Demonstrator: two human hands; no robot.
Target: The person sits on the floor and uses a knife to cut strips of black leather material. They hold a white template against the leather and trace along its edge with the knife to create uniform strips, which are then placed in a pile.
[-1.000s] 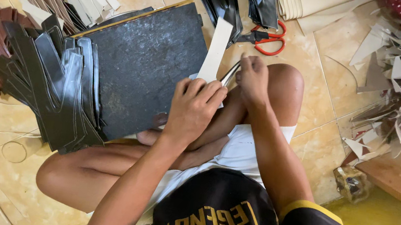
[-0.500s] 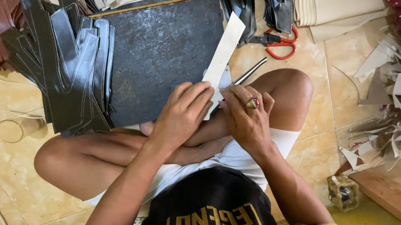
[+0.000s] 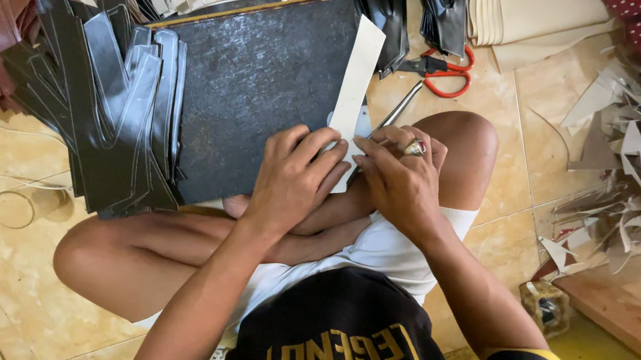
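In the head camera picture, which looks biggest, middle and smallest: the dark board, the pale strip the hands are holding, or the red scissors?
1. dark board: clearly the largest.
2. pale strip: long and narrow, partly hidden under the left hand and right hand.
3. red scissors: smallest, though their blades are partly hidden.

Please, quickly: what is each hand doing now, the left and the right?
Left hand: closed, fingers pressing the pale template strip onto the dark cutting board.
Right hand: closed around a thin metal tool.
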